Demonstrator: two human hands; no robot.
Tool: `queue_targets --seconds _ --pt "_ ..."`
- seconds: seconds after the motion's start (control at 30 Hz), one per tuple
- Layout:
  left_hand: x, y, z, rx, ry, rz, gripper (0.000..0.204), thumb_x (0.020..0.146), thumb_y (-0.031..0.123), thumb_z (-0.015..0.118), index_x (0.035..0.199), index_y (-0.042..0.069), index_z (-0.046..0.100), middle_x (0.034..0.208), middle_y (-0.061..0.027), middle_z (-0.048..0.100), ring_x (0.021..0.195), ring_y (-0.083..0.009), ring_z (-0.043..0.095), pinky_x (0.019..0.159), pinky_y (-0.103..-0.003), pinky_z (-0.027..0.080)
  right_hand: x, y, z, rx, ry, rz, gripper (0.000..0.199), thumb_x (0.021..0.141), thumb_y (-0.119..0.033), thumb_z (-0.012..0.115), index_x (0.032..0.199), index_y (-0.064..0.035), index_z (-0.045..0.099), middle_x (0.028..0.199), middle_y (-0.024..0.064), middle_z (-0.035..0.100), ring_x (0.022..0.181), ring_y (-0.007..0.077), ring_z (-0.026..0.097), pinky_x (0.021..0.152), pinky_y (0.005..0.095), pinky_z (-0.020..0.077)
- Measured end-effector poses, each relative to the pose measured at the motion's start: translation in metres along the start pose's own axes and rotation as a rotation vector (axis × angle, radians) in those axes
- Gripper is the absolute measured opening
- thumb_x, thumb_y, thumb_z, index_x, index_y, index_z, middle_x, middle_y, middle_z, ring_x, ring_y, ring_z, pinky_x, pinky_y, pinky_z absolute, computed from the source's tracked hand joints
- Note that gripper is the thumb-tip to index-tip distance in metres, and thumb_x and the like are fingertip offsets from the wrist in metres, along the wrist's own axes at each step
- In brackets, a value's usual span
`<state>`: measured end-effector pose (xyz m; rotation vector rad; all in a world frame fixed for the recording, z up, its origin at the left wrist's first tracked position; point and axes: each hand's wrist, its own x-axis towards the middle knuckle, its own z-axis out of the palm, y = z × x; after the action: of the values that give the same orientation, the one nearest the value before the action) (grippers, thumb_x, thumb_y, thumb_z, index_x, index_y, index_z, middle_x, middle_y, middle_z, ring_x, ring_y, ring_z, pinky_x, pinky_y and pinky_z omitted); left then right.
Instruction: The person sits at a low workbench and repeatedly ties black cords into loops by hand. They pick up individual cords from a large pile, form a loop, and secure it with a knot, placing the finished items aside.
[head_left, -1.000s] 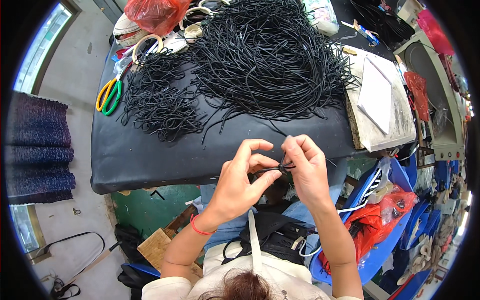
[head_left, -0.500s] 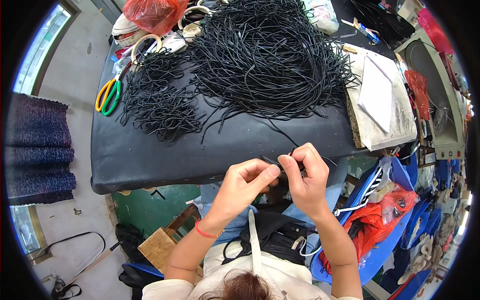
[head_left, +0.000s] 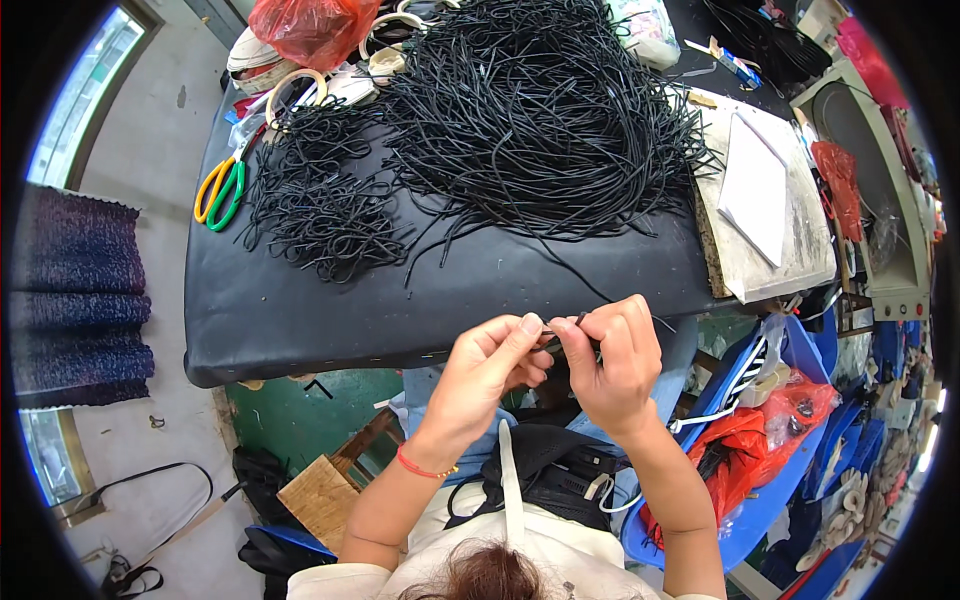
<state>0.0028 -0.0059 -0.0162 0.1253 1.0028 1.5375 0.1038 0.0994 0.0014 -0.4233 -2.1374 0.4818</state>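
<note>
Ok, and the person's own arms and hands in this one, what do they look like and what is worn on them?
Both forearms are bare up from the lower edge, with no gloves on the left hand or right hand. A thin red band circles the left wrist. The right wrist shows nothing worn. Pale sleeves end near the elbows. No rings can be made out.

Even, soft daylight; sharp centre, heavy fisheye bending at the rim.
Brightest on the pale floor far left of the fingers (head_left: 528, 327); the black counter (head_left: 300, 310) beyond them shows faint sheen, soft shadows beneath, corners vignetted black.
</note>
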Motion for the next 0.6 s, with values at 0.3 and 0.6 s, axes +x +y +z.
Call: queue_targets --seconds 0.3,0.6 --pt "-0.003 -0.002 0.016 0.381 -0.047 0.332 0.023 0.088 0.011 0.056 0.105 -0.004 0.057 0.086 -0.0072 0.064 0.079 -0.0107 0.060 0.070 -0.024 0.048 -0.004 0.002 -0.005 0.611 -0.158 0.775 0.021 0.083 -0.013 0.064 0.071 -0.0010 0.052 0.065 -0.0008 0.050 0.055 0.0027 0.044 0.047 0.0205 0.0359" --pt "-0.001 0.003 0.015 0.685 -0.078 0.417 0.021 0.084 0.009 0.061 0.101 -0.004 0.061 0.080 -0.0085 0.065 0.069 -0.0089 0.059 0.064 -0.023 0.048 -0.005 0.003 -0.002 0.536 -0.092 0.802 0.020 0.083 -0.014 0.064 0.071 -0.0027 0.053 0.063 -0.0039 0.047 0.057 0.0010 0.040 0.049 0.0195 0.0333"
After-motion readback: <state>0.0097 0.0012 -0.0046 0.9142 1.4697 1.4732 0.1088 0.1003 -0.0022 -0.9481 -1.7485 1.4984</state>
